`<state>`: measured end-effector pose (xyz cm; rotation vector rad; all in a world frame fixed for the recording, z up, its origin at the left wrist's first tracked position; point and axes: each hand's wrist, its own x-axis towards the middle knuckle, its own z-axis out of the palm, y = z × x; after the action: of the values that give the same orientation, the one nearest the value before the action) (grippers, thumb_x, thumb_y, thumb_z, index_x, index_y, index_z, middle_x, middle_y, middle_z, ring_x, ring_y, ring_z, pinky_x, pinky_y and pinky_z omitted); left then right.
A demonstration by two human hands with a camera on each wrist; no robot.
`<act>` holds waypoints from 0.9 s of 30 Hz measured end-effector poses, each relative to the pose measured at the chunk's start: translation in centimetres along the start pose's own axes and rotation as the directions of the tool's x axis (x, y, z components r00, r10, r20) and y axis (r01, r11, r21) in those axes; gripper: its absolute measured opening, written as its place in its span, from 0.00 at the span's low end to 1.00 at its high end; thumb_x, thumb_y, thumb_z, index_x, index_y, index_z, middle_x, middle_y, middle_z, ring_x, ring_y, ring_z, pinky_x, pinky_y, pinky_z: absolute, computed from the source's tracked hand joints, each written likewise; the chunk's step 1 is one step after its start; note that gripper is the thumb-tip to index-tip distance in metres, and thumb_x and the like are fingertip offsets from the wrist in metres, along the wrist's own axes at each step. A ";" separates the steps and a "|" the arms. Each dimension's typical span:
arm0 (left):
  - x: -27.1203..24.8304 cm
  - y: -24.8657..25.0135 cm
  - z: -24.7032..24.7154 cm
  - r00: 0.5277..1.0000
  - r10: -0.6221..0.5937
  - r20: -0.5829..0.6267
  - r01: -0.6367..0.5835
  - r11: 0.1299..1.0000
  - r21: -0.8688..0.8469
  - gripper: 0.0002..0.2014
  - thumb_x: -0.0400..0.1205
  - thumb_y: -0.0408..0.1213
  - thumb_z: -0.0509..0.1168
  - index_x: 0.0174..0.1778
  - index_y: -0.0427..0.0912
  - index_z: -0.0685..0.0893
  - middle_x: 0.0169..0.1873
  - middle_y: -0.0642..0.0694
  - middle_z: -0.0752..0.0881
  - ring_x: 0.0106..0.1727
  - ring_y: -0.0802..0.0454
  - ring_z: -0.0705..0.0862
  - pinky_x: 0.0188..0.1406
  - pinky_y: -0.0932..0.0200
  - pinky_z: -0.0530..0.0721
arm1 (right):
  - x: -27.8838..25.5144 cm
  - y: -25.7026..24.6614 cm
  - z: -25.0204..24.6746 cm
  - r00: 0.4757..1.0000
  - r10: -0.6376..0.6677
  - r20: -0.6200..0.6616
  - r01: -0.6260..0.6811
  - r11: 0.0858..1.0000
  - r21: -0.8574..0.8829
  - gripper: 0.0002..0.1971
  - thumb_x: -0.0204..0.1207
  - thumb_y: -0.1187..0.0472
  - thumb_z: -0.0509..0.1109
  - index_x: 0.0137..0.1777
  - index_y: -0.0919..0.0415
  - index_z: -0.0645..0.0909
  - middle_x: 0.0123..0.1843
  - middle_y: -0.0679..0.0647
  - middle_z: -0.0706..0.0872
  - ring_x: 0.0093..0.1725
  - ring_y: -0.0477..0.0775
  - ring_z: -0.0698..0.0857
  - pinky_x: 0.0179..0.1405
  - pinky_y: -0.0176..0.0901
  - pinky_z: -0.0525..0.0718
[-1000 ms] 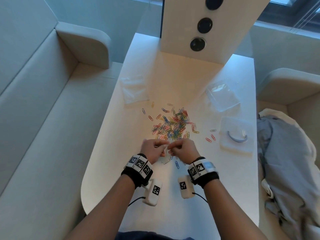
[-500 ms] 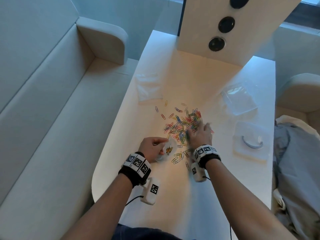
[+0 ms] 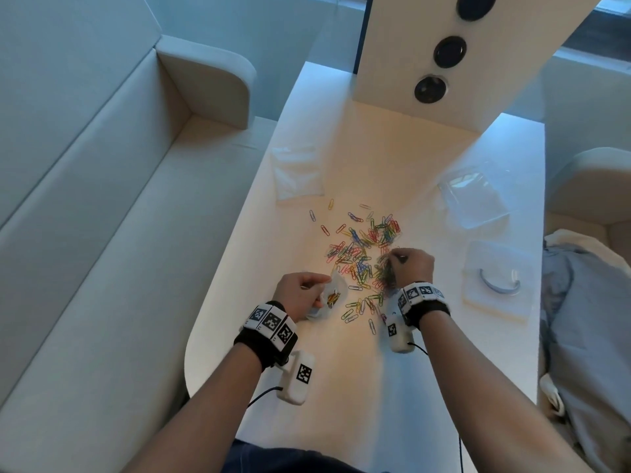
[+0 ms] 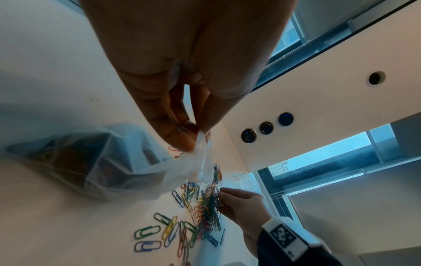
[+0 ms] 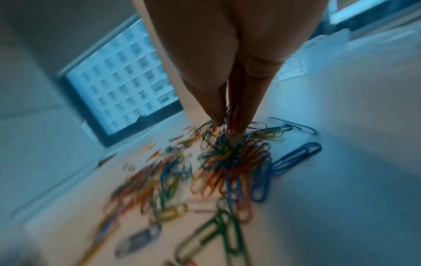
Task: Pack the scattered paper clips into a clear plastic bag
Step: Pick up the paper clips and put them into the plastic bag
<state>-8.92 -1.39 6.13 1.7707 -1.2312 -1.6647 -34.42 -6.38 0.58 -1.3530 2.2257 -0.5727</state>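
Coloured paper clips (image 3: 362, 247) lie scattered in a heap on the white table (image 3: 341, 387). My left hand (image 3: 300, 295) pinches the rim of a small clear plastic bag (image 3: 329, 297) that holds a few clips; the left wrist view shows the bag (image 4: 109, 162) hanging from thumb and fingertip. My right hand (image 3: 408, 266) pinches a tangled bunch of clips (image 3: 386, 268) lifted at the heap's right edge. In the blurred right wrist view the fingertips (image 5: 218, 118) close on that bunch (image 5: 230, 153).
An empty clear bag (image 3: 297, 172) lies at the far left of the table, another (image 3: 473, 196) at the far right. A clear flat packet with a curved grey piece (image 3: 496, 285) sits right of my right hand. A white panel with round sockets (image 3: 430, 88) stands behind.
My right hand left the bag, reached out to the heap and closed on a bunch of clips, now drawn slightly back. My left hand kept holding the bag.
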 end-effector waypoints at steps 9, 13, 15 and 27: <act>0.6 0.1 1.6 1.000 0.016 0.014 -0.017 1.000 0.021 0.10 0.84 0.31 0.65 0.56 0.44 0.90 0.33 0.45 0.88 0.29 0.58 0.84 0.42 0.61 0.88 | -4.3 1.4 -3.0 0.844 0.338 0.415 -0.512 0.282 0.812 0.12 0.69 0.74 0.75 0.53 0.69 0.88 0.55 0.66 0.90 0.56 0.61 0.90 0.56 0.47 0.89; 1.0 -0.2 2.8 1.000 0.020 0.018 -0.020 1.000 0.012 0.11 0.83 0.29 0.65 0.58 0.40 0.90 0.35 0.42 0.89 0.31 0.54 0.85 0.43 0.64 0.87 | -7.3 0.2 -3.4 0.763 0.182 0.620 -0.623 -0.046 0.781 0.14 0.78 0.75 0.66 0.63 0.74 0.82 0.59 0.69 0.88 0.59 0.61 0.88 0.49 0.42 0.91; 1.0 -0.3 3.3 1.000 0.016 0.024 -0.016 1.000 0.009 0.11 0.83 0.29 0.65 0.58 0.39 0.89 0.36 0.40 0.89 0.32 0.53 0.86 0.48 0.60 0.89 | -8.5 -0.5 -3.0 0.741 0.137 0.657 -0.659 -0.038 0.751 0.13 0.79 0.75 0.65 0.62 0.74 0.82 0.59 0.69 0.88 0.58 0.60 0.89 0.49 0.42 0.91; 2.2 -2.6 5.4 0.995 0.093 0.042 -0.094 0.995 0.039 0.07 0.72 0.53 0.69 0.43 0.70 0.89 0.31 0.48 0.92 0.37 0.52 0.92 0.70 0.38 0.79 | -10.0 -2.8 -0.7 0.731 0.146 0.666 -0.682 0.195 0.705 0.16 0.79 0.80 0.62 0.64 0.74 0.80 0.59 0.70 0.86 0.54 0.59 0.88 0.55 0.43 0.89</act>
<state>-13.46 -0.42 1.74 1.6837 -1.3543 -1.6406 -28.85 1.47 4.51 -0.1126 1.2498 -0.9629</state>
